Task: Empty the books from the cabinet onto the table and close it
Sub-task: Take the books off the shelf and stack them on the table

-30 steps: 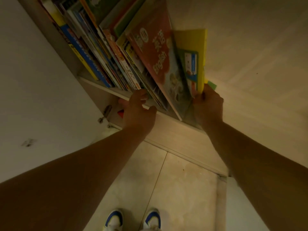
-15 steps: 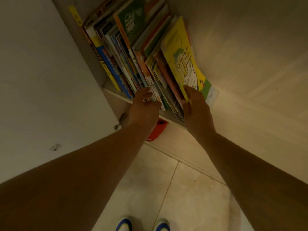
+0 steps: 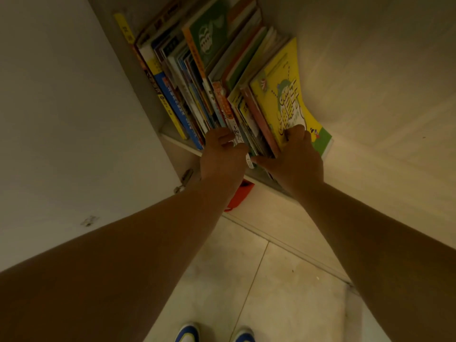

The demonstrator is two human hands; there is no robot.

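A packed row of upright books (image 3: 197, 77) stands on a cabinet shelf (image 3: 172, 138). A yellow and green book (image 3: 283, 95) leans at the right end of the row. My left hand (image 3: 222, 159) has its fingers pushed in between spines near the middle of the row. My right hand (image 3: 293, 159) holds the right-hand bundle, fingers on the yellow cover and thumb under the lower edges. The open cabinet door (image 3: 61, 119) fills the left side. No table is in view.
A red object (image 3: 240, 196) sits on the shelf below, partly behind my left wrist. A door hinge (image 3: 185, 178) is at the cabinet's left edge. The cabinet's right side panel (image 3: 370, 95) stands close beside the books. Tiled floor (image 3: 259, 280) and my shoes (image 3: 214, 333) lie below.
The red English book and the small yellow book that leaned open now stand back against the row. My right hand moved from the far right to the yellow cover. My left hand went deeper between the spines.
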